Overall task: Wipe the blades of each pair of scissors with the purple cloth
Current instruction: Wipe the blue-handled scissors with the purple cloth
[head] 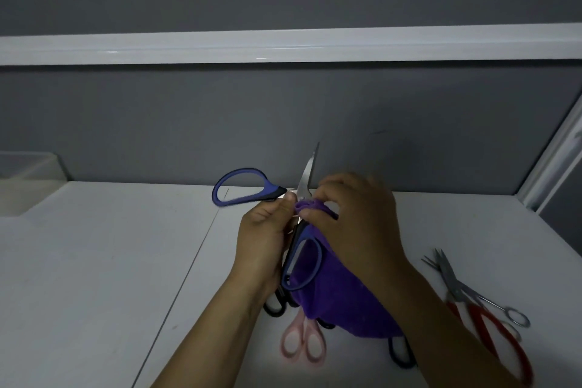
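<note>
Centrally, left hand (264, 230) tight around blue scissors (306, 181), right hand (356, 217) in pinch on purple cloth (340, 302).

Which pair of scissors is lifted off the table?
The blue-handled scissors: the left hand holds them up, blades spread, while the right hand pinches the purple cloth against them. The pink pair, red pair and silver pair lie on the table.

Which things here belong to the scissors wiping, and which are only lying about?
Job: blue scissors in the left hand; purple cloth in the right hand; pink scissors, red scissors, steel scissors, black scissors on the table.
Lying about: plastic box, far left.
</note>
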